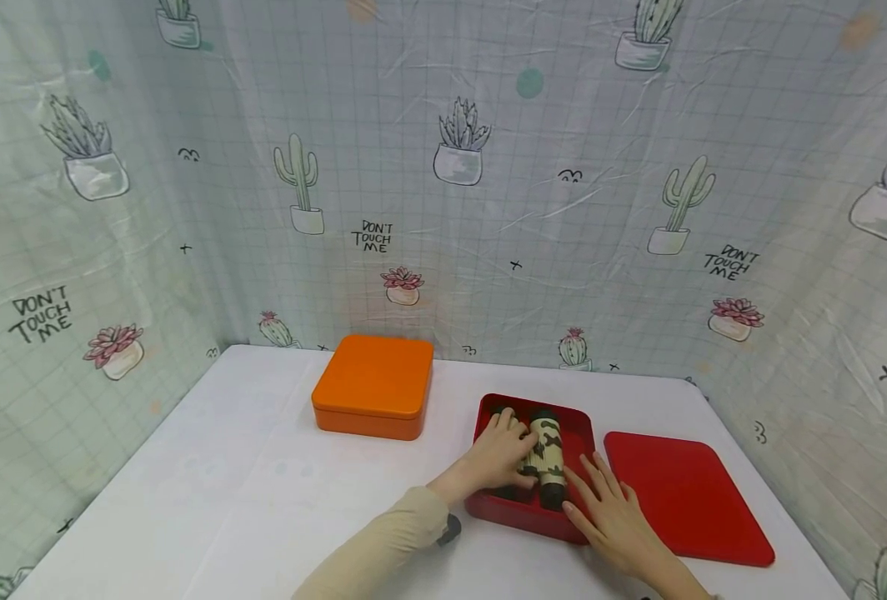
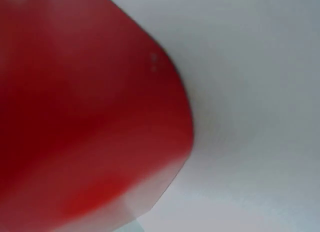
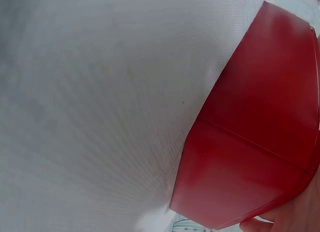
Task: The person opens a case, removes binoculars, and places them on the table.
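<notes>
1. Left hand [image 1: 494, 454] is reached over the left barrel of the camouflage-patterned binoculars [image 1: 551, 450], its fingers bent round that barrel; a hold from above is probably chosen because the sides are hemmed in by the walls of the red box [image 1: 522, 517].
2. Right hand [image 1: 618, 518] is spread wide, with nothing gripped, and is placed at the right near part of the red box, its fingers by the rim. The box may be steadied this way, though whether any pressure is applied cannot be told.
3. Within the red box, the binoculars are laid flat toward the left and middle, the barrels running from far to near; bare floor is left on the right. This flat pose is presumably suited to the shallow box.
4. Just to the right of the box, the red lid [image 1: 694, 500] is laid flat on the white table [image 1: 256, 492], apparently so that the contents can be reached.
5. Farther left and toward the far side, the orange box [image 1: 376, 379] is set well apart, covered and touched by neither hand.
6. By the left wrist view, only blurred red and white surfaces are shown, so finger contact cannot be checked there.
</notes>
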Tool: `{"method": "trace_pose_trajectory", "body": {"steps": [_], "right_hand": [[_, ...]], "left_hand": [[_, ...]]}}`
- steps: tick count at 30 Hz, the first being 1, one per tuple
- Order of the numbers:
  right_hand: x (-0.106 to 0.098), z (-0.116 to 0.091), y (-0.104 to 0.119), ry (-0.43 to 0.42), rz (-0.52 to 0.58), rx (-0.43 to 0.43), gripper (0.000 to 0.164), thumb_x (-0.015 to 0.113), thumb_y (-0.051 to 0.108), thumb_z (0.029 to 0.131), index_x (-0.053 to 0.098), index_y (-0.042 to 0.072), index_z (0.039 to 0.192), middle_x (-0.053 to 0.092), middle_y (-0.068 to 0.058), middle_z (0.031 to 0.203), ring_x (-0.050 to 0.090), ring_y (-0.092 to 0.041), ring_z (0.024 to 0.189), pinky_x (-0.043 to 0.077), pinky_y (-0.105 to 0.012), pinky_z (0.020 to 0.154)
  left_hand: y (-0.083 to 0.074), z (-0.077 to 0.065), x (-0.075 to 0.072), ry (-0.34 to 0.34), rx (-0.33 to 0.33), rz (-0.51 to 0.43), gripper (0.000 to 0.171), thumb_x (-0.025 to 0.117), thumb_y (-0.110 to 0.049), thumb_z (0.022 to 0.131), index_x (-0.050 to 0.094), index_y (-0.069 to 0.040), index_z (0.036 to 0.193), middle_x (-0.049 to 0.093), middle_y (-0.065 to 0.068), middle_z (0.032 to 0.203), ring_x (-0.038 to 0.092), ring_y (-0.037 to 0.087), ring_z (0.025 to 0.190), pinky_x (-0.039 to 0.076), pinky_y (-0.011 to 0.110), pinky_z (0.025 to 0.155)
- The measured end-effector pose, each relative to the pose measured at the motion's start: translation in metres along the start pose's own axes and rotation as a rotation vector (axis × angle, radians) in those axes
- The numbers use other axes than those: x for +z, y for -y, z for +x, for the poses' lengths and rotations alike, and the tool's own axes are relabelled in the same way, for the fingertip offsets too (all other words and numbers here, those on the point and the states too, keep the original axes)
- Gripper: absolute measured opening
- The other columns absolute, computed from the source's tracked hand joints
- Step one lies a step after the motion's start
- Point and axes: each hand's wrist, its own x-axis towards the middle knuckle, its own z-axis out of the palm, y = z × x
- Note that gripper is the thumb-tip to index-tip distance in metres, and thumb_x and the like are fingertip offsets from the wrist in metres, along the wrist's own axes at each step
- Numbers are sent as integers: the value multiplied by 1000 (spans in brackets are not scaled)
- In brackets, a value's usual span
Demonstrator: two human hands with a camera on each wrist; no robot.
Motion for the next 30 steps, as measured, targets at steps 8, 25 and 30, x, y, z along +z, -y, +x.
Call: {"method": "trace_pose_trajectory", "body": {"steps": [8, 25, 30], "right_hand": [[-2, 0, 2, -9, 5, -13, 59, 53, 47, 82, 43, 16, 131, 36, -16, 139, 21, -36, 129, 31, -66, 90], [-2, 1, 2, 5, -27, 6, 61, 53, 50, 80, 44, 17, 131, 35, -16, 139, 21, -35, 130, 27, -67, 92], [-2, 1, 3, -1, -32, 4, 61, 54, 50, 80, 44, 17, 131, 36, -16, 139, 21, -35, 129, 26, -68, 93]], "left_hand": [[5, 1, -4, 8, -4, -16, 65, 61, -61, 70, 54, -19, 120, 59, -1, 111, 41, 26, 112, 39, 38, 94], [18, -1, -24, -37, -5, 9, 65, 60, -62, 70, 54, -20, 119, 59, -1, 106, 42, 24, 108, 37, 36, 92], [22, -5, -32, -24, -10, 17, 65, 58, -63, 71, 53, -20, 119, 58, 0, 108, 40, 25, 110, 34, 37, 95]]}}
